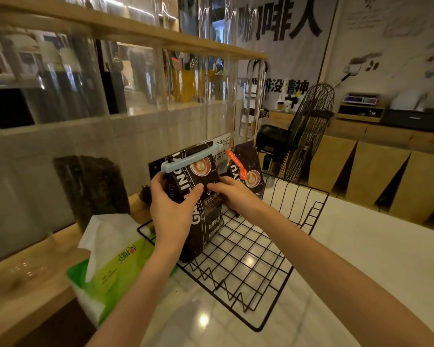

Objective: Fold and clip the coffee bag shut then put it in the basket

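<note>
A black coffee bag (207,219) with white lettering stands upright inside the black wire basket (248,271) at its left side. A light blue clip (191,157) is clamped across the bag's folded top. My left hand (171,209) grips the bag's left edge, thumb on its front. My right hand (232,195) holds the bag's right side, fingers pressed to its front. A second black coffee bag (248,171) with an orange sticker stands at the basket's back.
A green and white tissue pack (110,266) lies left of the basket. The basket sits on a glossy white counter (361,259). A dark textured slab (93,189) leans on the wooden ledge at left. A black fan (308,131) stands behind the basket.
</note>
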Demonstrator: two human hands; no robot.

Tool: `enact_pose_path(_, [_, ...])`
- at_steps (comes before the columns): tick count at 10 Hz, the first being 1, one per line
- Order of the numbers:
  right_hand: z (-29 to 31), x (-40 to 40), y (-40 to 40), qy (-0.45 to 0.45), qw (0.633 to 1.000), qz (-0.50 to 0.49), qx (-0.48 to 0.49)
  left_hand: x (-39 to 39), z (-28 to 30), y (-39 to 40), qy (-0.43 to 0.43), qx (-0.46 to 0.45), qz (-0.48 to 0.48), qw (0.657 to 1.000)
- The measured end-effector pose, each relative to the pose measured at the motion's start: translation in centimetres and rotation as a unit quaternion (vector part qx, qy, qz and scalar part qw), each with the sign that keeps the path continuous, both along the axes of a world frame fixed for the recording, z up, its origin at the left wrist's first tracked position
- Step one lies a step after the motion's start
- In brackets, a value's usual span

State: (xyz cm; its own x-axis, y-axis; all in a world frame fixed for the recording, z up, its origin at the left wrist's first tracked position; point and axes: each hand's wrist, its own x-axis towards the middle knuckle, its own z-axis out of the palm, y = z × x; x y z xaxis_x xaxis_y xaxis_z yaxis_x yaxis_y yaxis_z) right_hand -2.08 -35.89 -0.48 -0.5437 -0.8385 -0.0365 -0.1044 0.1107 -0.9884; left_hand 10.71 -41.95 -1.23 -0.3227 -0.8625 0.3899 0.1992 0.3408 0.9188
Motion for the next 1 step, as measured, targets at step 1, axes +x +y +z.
enact_pose_path(1, [0.02,0.56,0.58,0.045,0.998,-0.046,-0.016,0.67,0.36,0.97,0.005,-0.056,0.080,0.995])
